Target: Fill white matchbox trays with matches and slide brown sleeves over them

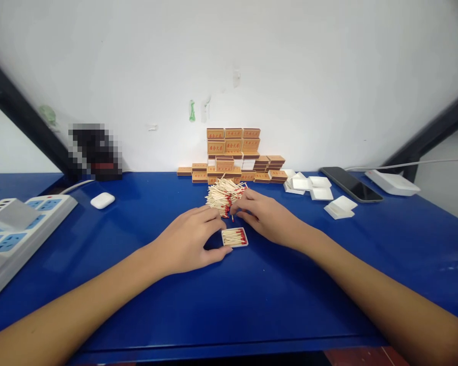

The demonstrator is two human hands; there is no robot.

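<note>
A small white matchbox tray filled with red-tipped matches lies on the blue table. My left hand grips its left end, thumb at the near side and fingers at the far side. Behind the tray is a loose heap of matches, most of their red heads turned right and towards me. My right hand is at the heap's right edge with its fingers curled together. A single match pokes out just beneath those fingertips; the exact grip on it is partly hidden.
Stacked matchboxes stand against the wall behind the heap. To the right lie white trays, a phone and a white flat box. A power strip, a white earbud case and a blurred black object are left.
</note>
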